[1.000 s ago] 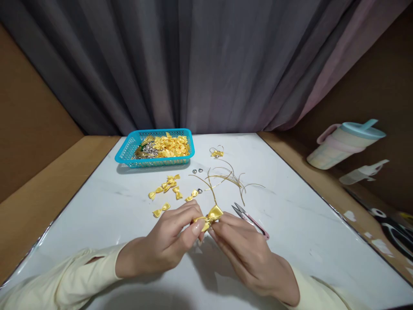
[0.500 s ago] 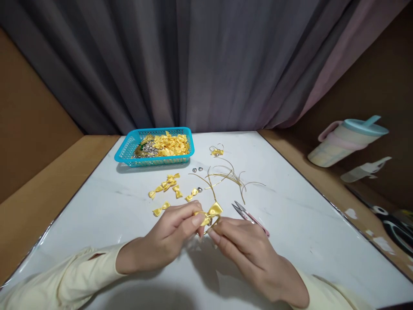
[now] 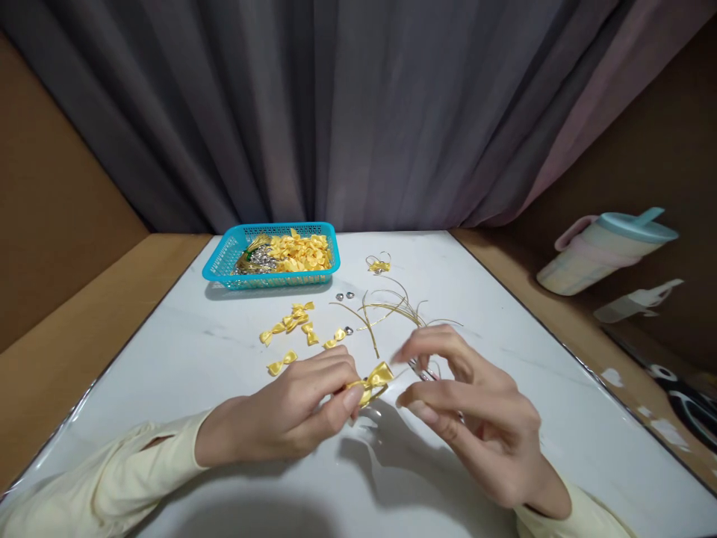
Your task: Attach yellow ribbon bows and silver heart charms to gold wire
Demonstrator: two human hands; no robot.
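- Right hand [image 3: 476,407] has come away from the yellow bow [image 3: 379,375]; half a second ago we had its fingertips at the gold cord [image 3: 376,394] beside it.
- We now see its fingers parted and curved, over the snips [image 3: 424,370]; no grip is evident, though fingertip blur leaves us unsure.
- Left hand [image 3: 305,403] pinches the bow's left end, fingertips closed, above the white table [image 3: 196,359].
- We judge the left hand alone now steadies the bow, freeing the right.

Basket [image 3: 280,279] behind loose bows [image 3: 295,321] on table [image 3: 168,351]; wires [image 3: 400,308] right of bows.
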